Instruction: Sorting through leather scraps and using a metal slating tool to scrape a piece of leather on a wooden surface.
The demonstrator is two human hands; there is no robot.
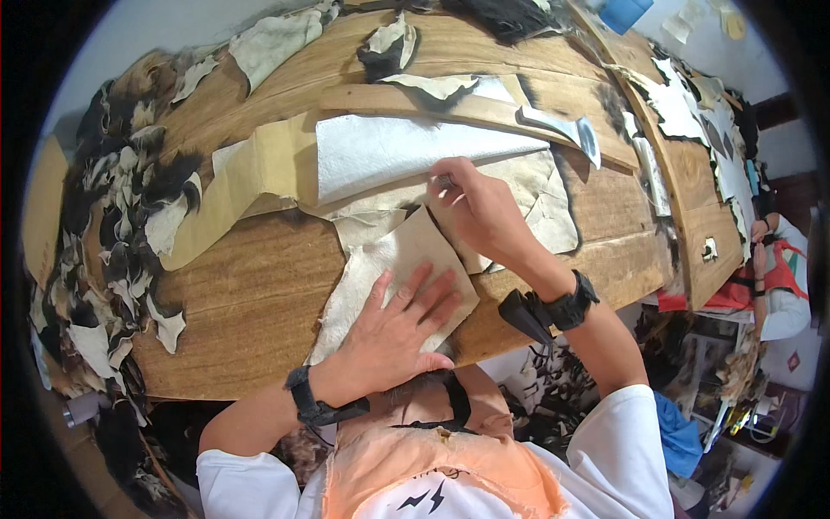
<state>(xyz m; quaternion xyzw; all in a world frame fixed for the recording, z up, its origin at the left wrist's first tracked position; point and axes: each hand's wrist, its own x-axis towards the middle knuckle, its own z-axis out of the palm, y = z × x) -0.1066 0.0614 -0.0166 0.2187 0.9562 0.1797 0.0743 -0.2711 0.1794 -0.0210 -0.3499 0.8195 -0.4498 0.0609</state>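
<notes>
My left hand (393,324) lies flat with fingers spread, pressing a tan sheet (451,268) and a pale hide piece (367,259) onto the wooden table near its front edge. Just beyond, my right hand (480,212) is closed in a pinch above the sheet's far corner. Something small and dark shows between its fingers, too hidden to name. Under and beside the right hand spreads a larger cream hide (553,221). A white folded sheet (389,151) covers part of that hide, and a yellowish paper strip (233,186) runs off to the left.
A wooden board (372,99) crosses behind the sheets, with a curved metal tool (571,131) on its right end. Dark furry scraps (130,216) pile along the left edge. A raised ledge (644,130) borders the right side. Another person (782,277) works at far right.
</notes>
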